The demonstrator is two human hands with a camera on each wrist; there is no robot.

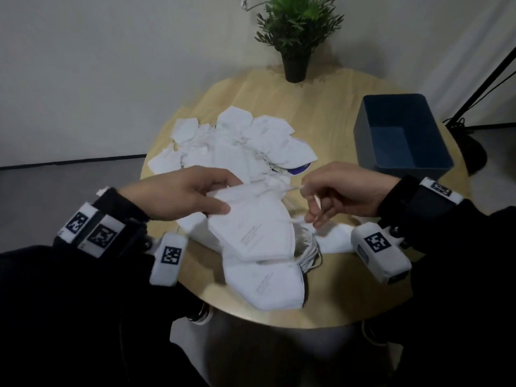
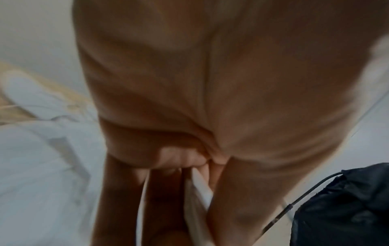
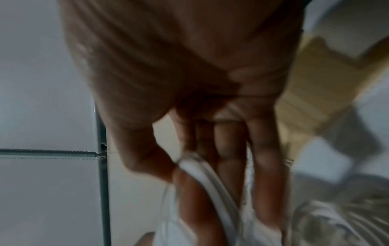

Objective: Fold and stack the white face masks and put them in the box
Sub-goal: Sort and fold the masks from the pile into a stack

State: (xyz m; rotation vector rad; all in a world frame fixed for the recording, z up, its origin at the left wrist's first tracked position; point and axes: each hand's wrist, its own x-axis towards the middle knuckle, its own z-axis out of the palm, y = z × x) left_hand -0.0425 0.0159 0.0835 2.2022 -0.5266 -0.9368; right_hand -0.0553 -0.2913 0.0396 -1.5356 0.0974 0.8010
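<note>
A folded white face mask (image 1: pixel 251 224) is held above the round wooden table (image 1: pixel 329 113). My left hand (image 1: pixel 223 198) pinches its upper left corner between thumb and fingers; the left wrist view shows that mask edge (image 2: pixel 200 188) between the fingers. My right hand (image 1: pixel 312 202) pinches the mask's ear loops (image 1: pixel 290 189) at its right side; they run over the fingers (image 3: pixel 202 176) in the right wrist view. Below lie more folded masks (image 1: pixel 265 286) near the front edge. A loose pile of masks (image 1: pixel 234 143) covers the table's middle. The blue box (image 1: pixel 402 132) stands empty at the right.
A potted green plant (image 1: pixel 296 32) stands at the table's far edge. A black lamp stand (image 1: pixel 474 146) rises beyond the box on the right. A white wall and grey floor lie behind the table.
</note>
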